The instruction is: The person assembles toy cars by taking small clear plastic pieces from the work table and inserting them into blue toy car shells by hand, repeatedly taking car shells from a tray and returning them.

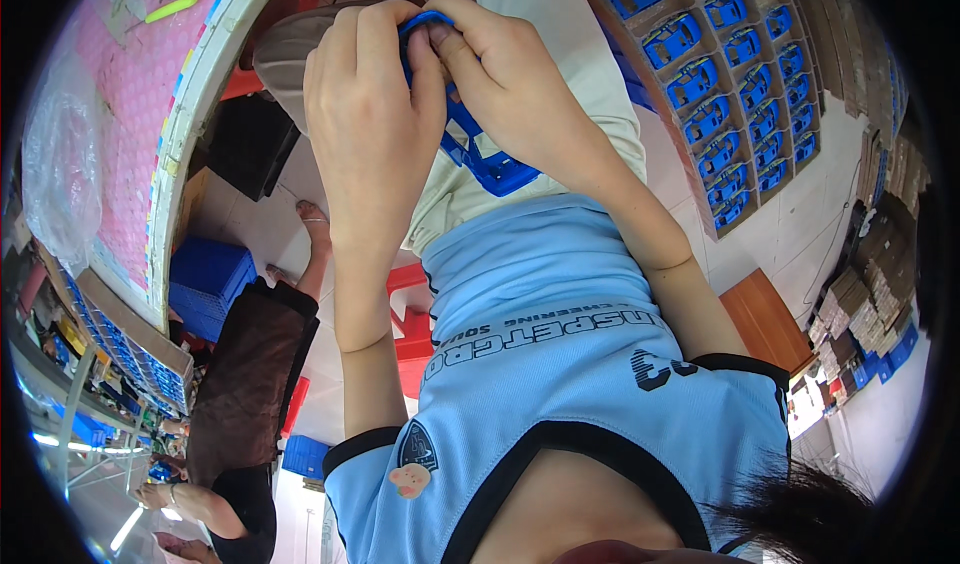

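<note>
A blue plastic toy car body shell [497, 172] with window openings is held over my lap, at the top middle of the view. My left hand [372, 99] is closed round its left side, with the fingers curled over the far end. My right hand [515, 89] grips it from the right. Both thumbs press close together on the far end of the shell. The hands cover much of the shell's middle, and the far fingertips are hidden. No tool shows in either hand.
To the right stands a divided cardboard tray [712, 114] holding several blue toy car bodies. At left is a table edge [185, 89] with pink bubble wrap [120, 154], a yellow-green tool [172, 8] and a clear plastic bag [62, 154]. Another person [250, 384] is at lower left, near a blue crate [208, 289].
</note>
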Available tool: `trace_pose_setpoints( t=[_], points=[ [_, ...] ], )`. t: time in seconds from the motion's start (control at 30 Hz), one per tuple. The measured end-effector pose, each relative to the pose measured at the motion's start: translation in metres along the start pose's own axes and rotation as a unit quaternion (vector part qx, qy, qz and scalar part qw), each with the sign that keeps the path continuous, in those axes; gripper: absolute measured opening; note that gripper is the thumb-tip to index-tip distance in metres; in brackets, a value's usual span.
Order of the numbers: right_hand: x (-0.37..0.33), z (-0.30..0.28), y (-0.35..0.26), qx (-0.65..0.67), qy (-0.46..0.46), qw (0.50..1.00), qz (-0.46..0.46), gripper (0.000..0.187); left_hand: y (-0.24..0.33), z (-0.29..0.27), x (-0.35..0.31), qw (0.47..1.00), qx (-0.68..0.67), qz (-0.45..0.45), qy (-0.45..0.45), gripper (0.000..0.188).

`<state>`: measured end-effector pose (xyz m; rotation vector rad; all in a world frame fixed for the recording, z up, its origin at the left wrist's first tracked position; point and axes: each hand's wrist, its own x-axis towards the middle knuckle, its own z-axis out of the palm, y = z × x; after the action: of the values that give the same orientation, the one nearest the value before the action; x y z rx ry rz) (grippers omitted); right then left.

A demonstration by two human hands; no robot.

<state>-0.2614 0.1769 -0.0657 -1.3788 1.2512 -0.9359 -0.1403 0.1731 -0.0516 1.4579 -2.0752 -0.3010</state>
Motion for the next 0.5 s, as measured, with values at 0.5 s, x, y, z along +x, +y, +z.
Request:
trace_pose_setpoints(
  t=[0.5],
  points=[
    [0.0010,-0.0003,-0.0018,-0.045,0.017,0.998,-0.032,0.012,-0.0007,0.0056,-0.0032,0.999,-0.018,-0.022,0.039,0.011]
  ],
)
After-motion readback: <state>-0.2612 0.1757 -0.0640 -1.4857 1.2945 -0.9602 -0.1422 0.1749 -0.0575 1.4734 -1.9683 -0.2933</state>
